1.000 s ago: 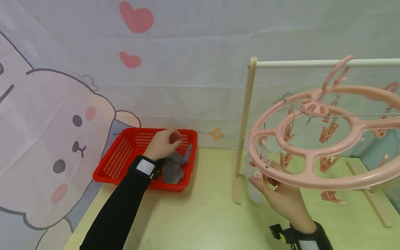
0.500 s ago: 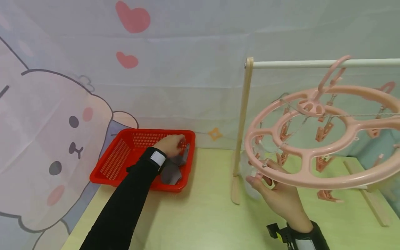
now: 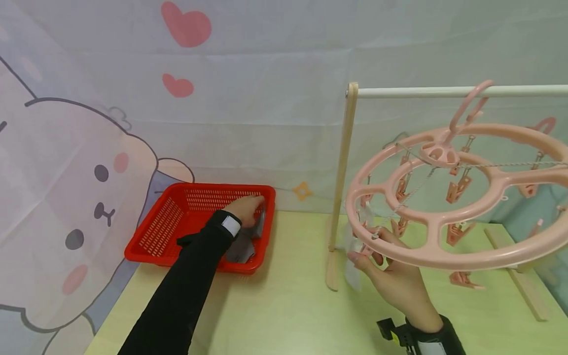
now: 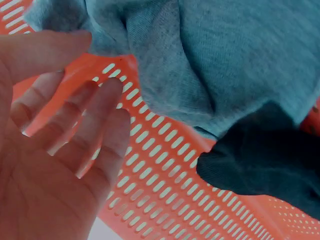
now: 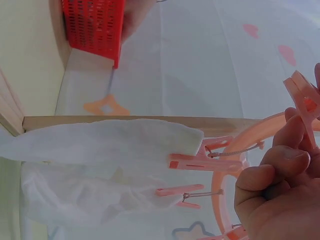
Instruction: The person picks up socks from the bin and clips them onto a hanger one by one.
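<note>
My left hand (image 3: 245, 209) reaches into the red basket (image 3: 148, 246). In the left wrist view its fingers are spread and relaxed, with the thumb right at the edge of a grey knit cloth (image 4: 240, 55). A dark sock (image 4: 260, 162) lies beside that cloth. My right hand (image 3: 399, 286) is under the near left rim of the round pink drying hanger (image 3: 470, 259). Its fingers are curled and pinch a pink clothespin (image 5: 302, 97). Two white socks (image 5: 105, 140) hang from neighbouring clothespins in the right wrist view, largely hidden behind the hanger in the head view.
The hanger hooks over a white rod (image 3: 417, 92) on a wooden stand post (image 3: 342, 172). Several pink clothespins (image 3: 458, 190) dangle from its rings. A wooden foot (image 3: 525, 293) lies at right on the pale green tabletop (image 3: 284, 305). A printed curtain (image 3: 275, 98) stands behind.
My left hand has moved down and to the right, deeper into the basket toward the grey cloth. The right hand has stayed at the hanger's rim. The view has shifted slightly.
</note>
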Tool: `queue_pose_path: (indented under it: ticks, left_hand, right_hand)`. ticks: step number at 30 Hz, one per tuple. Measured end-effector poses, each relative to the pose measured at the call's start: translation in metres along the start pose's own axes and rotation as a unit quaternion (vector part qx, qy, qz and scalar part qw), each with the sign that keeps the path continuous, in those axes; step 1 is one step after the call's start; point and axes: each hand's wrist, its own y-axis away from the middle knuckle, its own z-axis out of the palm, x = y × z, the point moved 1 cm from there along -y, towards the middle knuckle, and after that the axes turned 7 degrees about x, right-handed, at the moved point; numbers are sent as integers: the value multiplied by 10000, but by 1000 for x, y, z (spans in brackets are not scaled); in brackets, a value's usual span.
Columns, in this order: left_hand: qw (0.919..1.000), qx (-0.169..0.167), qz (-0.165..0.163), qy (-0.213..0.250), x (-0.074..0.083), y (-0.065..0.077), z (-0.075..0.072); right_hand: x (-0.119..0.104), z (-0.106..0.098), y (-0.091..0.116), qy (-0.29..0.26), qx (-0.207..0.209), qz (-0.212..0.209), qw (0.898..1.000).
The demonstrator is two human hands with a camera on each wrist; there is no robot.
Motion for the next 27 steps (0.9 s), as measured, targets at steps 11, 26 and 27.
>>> queue_pose_path:
  ticks: [11, 26, 27]
  left_hand:
    - [9953, -118, 324, 904, -1, 6, -6]
    - [9953, -156, 934, 182, -6, 42, -13]
    - [9943, -77, 1040, 203, -5, 45, -16]
  right_hand:
    - [0, 1, 0, -84, 12, -122, 9999]
    - [2, 1, 0, -81, -15, -76, 9999]
    - [2, 1, 0, -78, -9, -131, 9999]
